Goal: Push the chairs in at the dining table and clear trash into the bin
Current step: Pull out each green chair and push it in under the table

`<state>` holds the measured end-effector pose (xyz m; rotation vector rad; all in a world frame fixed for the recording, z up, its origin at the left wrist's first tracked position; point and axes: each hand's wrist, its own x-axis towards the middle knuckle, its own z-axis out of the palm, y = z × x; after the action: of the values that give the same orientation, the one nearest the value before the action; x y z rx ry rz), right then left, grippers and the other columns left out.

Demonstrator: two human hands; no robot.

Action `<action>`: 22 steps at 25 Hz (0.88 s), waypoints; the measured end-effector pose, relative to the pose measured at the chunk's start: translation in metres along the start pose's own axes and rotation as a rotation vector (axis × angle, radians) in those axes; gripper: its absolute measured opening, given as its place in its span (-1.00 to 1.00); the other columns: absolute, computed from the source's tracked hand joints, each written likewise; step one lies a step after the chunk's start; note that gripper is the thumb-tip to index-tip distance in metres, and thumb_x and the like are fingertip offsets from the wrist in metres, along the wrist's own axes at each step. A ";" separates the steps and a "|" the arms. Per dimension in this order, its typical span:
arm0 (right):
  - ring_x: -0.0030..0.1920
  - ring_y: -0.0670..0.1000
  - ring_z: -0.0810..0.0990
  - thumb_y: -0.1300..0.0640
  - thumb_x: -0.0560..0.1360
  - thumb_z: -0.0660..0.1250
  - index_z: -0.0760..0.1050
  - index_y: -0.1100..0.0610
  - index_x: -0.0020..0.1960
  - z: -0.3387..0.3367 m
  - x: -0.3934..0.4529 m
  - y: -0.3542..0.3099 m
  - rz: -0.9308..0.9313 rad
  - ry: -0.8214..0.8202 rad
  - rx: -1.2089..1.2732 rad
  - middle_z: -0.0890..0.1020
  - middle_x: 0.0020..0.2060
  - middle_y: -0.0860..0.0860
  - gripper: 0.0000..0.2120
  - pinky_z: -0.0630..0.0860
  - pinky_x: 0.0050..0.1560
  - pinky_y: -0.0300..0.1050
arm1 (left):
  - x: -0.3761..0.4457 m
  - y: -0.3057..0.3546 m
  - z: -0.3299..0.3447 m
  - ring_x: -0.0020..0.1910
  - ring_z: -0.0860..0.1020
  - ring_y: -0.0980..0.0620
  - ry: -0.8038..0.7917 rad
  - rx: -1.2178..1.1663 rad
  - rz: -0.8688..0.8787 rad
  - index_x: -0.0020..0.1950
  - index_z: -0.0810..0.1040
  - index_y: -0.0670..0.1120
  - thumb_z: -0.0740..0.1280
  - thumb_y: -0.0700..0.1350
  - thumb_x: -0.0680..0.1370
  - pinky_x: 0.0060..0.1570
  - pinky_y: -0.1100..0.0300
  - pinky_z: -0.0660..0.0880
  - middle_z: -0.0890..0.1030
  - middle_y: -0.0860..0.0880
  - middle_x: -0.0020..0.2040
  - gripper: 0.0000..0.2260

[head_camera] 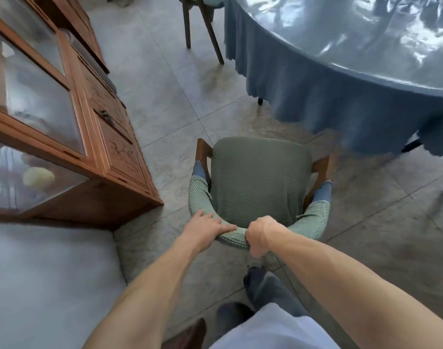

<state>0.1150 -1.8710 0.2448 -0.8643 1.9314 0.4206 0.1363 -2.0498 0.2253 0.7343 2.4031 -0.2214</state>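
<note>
A wooden chair (259, 177) with a green ribbed seat cover and a curved padded backrest stands on the tiled floor in front of me, a short way out from the round dining table (316, 102), which has a blue cloth and a glossy top. My left hand (206, 227) rests over the top of the backrest, fingers curled on the fabric. My right hand (259, 234) is clenched around the backrest just to the right of it. No trash or bin is visible.
A wooden cabinet (109, 137) with glass doors stands close on the left. A grey cushioned surface (46, 285) fills the lower left. A second chair (202, 23) stands at the table's far side. My feet (253, 280) are behind the chair.
</note>
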 end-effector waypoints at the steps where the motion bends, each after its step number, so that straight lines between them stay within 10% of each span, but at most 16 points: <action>1: -0.08 0.09 0.55 0.03 0.50 0.19 0.53 0.09 0.20 -0.012 0.005 -0.006 -0.009 0.002 0.020 0.60 0.05 0.04 -0.67 0.48 -0.14 -0.05 | 0.000 -0.017 -0.001 0.33 0.40 -0.13 -0.006 0.002 0.011 0.55 0.12 0.27 0.12 -0.32 0.61 0.34 -0.09 0.20 0.48 -0.03 0.33 -0.35; 11: -0.08 0.13 0.65 -0.02 0.43 0.19 0.57 0.05 0.06 -0.102 0.063 -0.027 0.195 0.287 0.251 0.68 -0.06 0.04 -0.70 0.44 -0.18 -0.10 | 0.036 -0.180 -0.029 0.35 0.40 -0.12 -0.077 0.128 0.240 0.53 0.12 0.28 0.16 -0.30 0.60 0.32 -0.21 0.25 0.46 0.02 0.37 -0.35; 16: 0.18 0.14 0.56 -0.02 0.45 0.21 0.27 -0.17 0.45 -0.094 0.065 -0.029 0.358 0.374 0.626 0.58 0.22 -0.01 -0.44 0.48 0.10 0.02 | 0.058 -0.224 -0.044 0.34 0.40 -0.12 -0.109 0.210 0.360 0.54 0.10 0.28 0.16 -0.30 0.60 0.32 -0.23 0.28 0.47 0.01 0.36 -0.35; 22: 0.26 0.10 0.49 0.17 0.43 0.18 0.28 -0.18 0.47 -0.078 0.070 -0.043 0.541 0.492 0.768 0.57 0.26 -0.03 -0.38 0.35 0.21 0.05 | 0.075 -0.242 -0.056 0.32 0.45 -0.10 -0.162 0.248 0.538 0.56 0.11 0.23 0.17 -0.33 0.55 0.19 -0.16 0.45 0.48 0.03 0.37 -0.30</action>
<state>0.0755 -1.9756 0.2258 0.0840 2.5008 -0.2688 -0.0761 -2.1996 0.2209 1.3853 1.9597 -0.3420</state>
